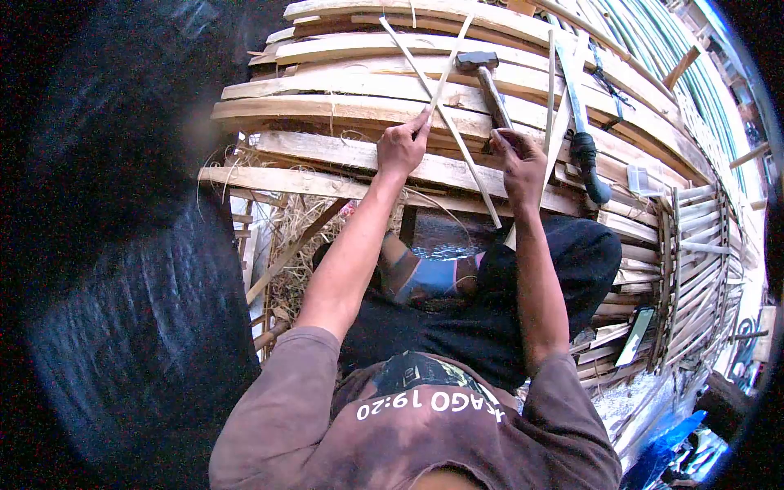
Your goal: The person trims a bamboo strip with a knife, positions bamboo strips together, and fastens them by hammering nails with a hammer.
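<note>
Two thin pale strips cross just above my left hand (402, 149); its fingers are closed round the one slanting up to the right (452, 61). The other strip (469, 159) runs from the upper left down to the right, between my hands. My right hand (520, 155) is in a pinch near the lower end of the hammer's handle (492, 96); what its fingertips hold, if anything, is too small to tell. The dark hammer head (477, 60) lies on the wooden slats (359, 110). To the right rests a long blade (569, 82) with a dark handle (590, 167).
Black sheeting (147, 286) hangs at the left. Wood shavings (302, 214) lie below the slats' left end. A small clear box (638, 179) and a phone-like object (634, 336) are at the right, near a slatted bamboo frame (694, 269).
</note>
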Tool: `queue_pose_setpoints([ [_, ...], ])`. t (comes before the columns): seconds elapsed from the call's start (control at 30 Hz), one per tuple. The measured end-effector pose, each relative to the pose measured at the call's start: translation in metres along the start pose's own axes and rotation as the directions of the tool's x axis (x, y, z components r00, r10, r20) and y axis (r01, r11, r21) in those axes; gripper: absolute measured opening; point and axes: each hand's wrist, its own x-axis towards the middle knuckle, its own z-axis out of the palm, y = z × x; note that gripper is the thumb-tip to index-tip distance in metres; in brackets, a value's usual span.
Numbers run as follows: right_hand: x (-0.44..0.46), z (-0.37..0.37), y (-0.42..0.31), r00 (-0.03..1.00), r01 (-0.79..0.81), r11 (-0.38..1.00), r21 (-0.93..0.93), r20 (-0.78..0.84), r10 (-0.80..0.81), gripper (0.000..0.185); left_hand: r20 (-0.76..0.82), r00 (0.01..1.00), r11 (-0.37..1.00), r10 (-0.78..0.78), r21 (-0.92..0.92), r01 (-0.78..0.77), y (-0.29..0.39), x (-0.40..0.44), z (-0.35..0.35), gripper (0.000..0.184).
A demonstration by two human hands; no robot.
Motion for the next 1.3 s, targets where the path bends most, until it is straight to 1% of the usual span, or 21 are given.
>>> queue_pose_setpoints([
  [0.03,0.000,0.000,0.001,0.998,0.067,0.992,-0.103,0.014,-0.066,0.017,0.000,1.000,1.000,-0.007,0.023,0.007,0.001,0.001,0.000,0.029],
  [0.07,-0.005,0.003,0.002,0.999,0.054,0.988,-0.145,0.014,-0.052,0.015,-0.003,1.000,1.000,-0.003,0.021,0.003,0.001,0.002,0.000,0.029],
  [0.1,-0.006,0.009,-0.001,0.996,0.088,0.985,-0.145,0.028,-0.085,0.015,-0.005,1.000,1.000,0.001,0.013,-0.001,-0.001,0.001,0.002,0.029],
  [0.17,-0.018,0.011,-0.011,0.992,0.078,0.976,-0.203,0.118,-0.055,0.015,-0.011,1.000,1.000,0.003,0.005,-0.003,-0.005,0.000,0.005,0.030],
  [0.23,-0.020,0.013,0.018,0.956,0.249,0.950,-0.189,0.209,-0.209,0.019,0.012,1.000,1.000,-0.023,-0.014,0.023,-0.006,0.003,0.005,0.030],
  [0.3,-0.033,0.013,0.026,0.963,0.206,0.948,-0.241,0.224,-0.152,0.019,0.029,0.998,0.999,-0.051,-0.018,0.051,-0.004,0.002,0.003,0.030],
  [0.33,-0.040,0.015,0.014,0.951,0.254,0.923,-0.289,0.250,-0.183,0.017,0.051,0.996,0.997,-0.078,-0.024,0.079,-0.002,0.003,0.001,0.030],
  [0.37,-0.043,0.016,0.026,0.928,0.312,0.902,-0.300,0.298,-0.222,0.016,0.047,0.996,0.997,-0.076,-0.025,0.077,0.000,0.003,-0.001,0.030],
  [0.43,-0.046,0.020,0.024,0.889,0.440,0.836,-0.327,0.292,-0.353,0.017,0.048,0.996,0.995,-0.069,-0.062,0.072,0.000,0.004,-0.002,0.029],
  [0.47,-0.046,0.021,0.025,0.887,0.444,0.835,-0.326,0.291,-0.358,0.017,0.043,0.997,0.996,-0.066,-0.063,0.069,0.000,0.004,-0.002,0.029],
  [0.53,-0.044,0.023,0.026,0.928,0.349,0.876,-0.332,0.251,-0.275,0.017,0.063,0.995,0.995,-0.080,-0.047,0.083,-0.004,0.005,0.000,0.028],
  [0.63,-0.044,0.022,0.028,0.922,0.355,0.875,-0.329,0.275,-0.271,0.018,0.003,1.000,0.994,-0.025,-0.105,0.025,-0.006,0.004,0.004,0.028],
  [0.7,-0.046,0.025,0.034,0.927,0.349,0.886,-0.307,0.253,-0.277,0.020,0.017,0.999,0.995,-0.032,-0.089,0.034,-0.014,0.004,0.013,0.028],
  [0.77,-0.050,0.032,0.031,0.941,0.323,0.906,-0.276,0.196,-0.276,0.022,-0.107,0.993,0.982,0.054,-0.174,-0.072,-0.032,0.006,0.031,0.028],
  [0.8,-0.048,0.030,0.031,0.932,0.335,0.902,-0.273,0.235,-0.276,0.020,-0.050,0.999,0.991,-0.023,-0.130,0.016,-0.016,0.002,0.015,0.028],
  [0.83,-0.048,0.031,0.030,0.930,0.342,0.901,-0.269,0.234,-0.283,0.020,-0.065,0.998,0.984,-0.021,-0.178,0.009,-0.013,0.003,0.012,0.028],
  [0.9,-0.050,0.034,0.029,0.950,0.280,0.913,-0.298,0.222,-0.219,0.017,-0.023,0.998,0.987,-0.064,-0.151,0.060,-0.008,0.002,0.006,0.028],
  [1.03,-0.049,0.035,0.030,0.954,0.275,0.912,-0.303,0.207,-0.219,0.016,-0.045,0.999,0.988,-0.023,-0.152,0.016,-0.004,0.003,0.003,0.028],
  [1.1,-0.049,0.033,0.026,0.953,0.277,0.908,-0.316,0.209,-0.218,0.015,0.007,0.996,0.990,-0.091,-0.104,0.091,0.003,-0.001,-0.004,0.029],
  [1.17,-0.048,0.032,0.024,0.953,0.278,0.903,-0.329,0.212,-0.216,0.015,-0.015,0.998,0.990,-0.062,-0.125,0.060,-0.003,-0.001,0.002,0.029],
  [1.3,-0.045,0.032,0.023,0.959,0.260,0.922,-0.286,0.192,-0.211,0.010,-0.057,0.998,0.989,0.000,-0.151,-0.008,-0.016,0.003,0.012,0.029],
])
